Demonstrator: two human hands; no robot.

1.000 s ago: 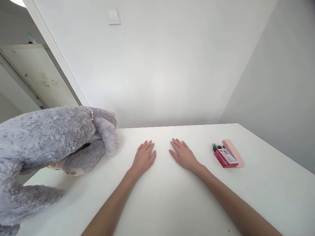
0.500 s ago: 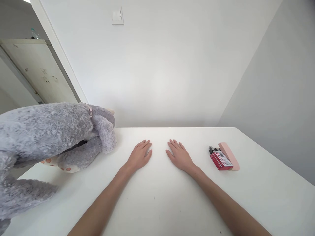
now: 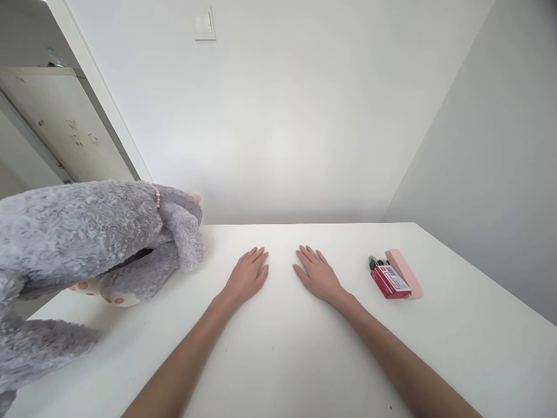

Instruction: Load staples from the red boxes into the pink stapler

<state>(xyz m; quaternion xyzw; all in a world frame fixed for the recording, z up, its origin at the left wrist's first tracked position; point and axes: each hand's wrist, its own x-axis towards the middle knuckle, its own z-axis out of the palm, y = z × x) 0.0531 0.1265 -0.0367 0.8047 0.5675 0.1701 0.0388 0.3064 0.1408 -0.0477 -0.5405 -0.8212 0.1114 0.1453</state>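
My left hand (image 3: 246, 277) lies flat, palm down, on the white table (image 3: 278, 360), fingers stretched out and holding nothing. My right hand (image 3: 317, 275) rests the same way a little to its right, open and empty. A pink stapler (image 3: 405, 270) lies to the right of my right hand, with a small red box (image 3: 390, 282) against its near side and a dark metal part (image 3: 374, 262) at its far end. A large grey plush toy (image 3: 87, 238) lies on the table's left side, its ear close to my left hand.
White walls meet in a corner behind the table. A light switch (image 3: 204, 25) sits high on the back wall. A door frame and a pale cabinet (image 3: 61, 125) stand at the far left.
My hands stay flat in place. The view has shifted slightly, so everything sits a little lower and further left in the picture than a second ago.
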